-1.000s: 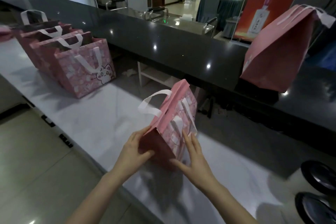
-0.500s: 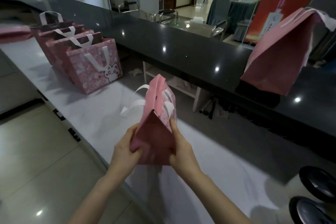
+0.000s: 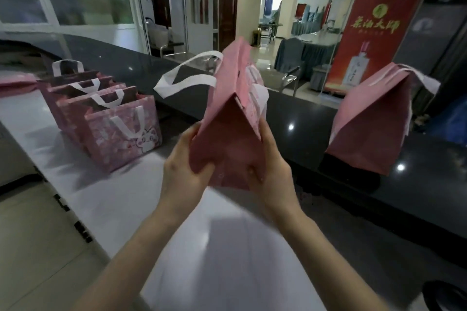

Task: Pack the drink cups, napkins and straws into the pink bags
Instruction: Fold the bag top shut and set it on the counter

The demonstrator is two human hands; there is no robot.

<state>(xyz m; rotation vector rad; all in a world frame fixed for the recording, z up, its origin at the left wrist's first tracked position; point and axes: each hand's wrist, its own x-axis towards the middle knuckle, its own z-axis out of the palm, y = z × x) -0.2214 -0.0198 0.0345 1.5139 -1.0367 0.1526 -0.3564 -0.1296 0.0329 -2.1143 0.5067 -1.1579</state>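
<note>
The left hand (image 3: 184, 171) and right hand (image 3: 271, 171) each grip a bottom corner of a folded pink bag (image 3: 232, 118), thumbs pressed into its matte, fabric-like base, holding it lifted above the white counter (image 3: 197, 247). Its flat white strap handle (image 3: 187, 76) loops leftward. Four open bags (image 3: 111, 118) stand in a row to the left, and another bag (image 3: 374, 118) sits on the glossy black ledge (image 3: 316, 118).

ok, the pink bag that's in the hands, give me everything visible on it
The pink bag looks like soft non-woven fabric. Its plain side gusset faces the camera, wide at the base, narrowing to a closed top; a patterned panel shows edge-on at right. One white handle loops out left, another lies on the right face. It is held upright above the white counter: the left hand grips the lower left edge, the right hand the lower right, thumbs on the gusset. No contents visible.
</note>
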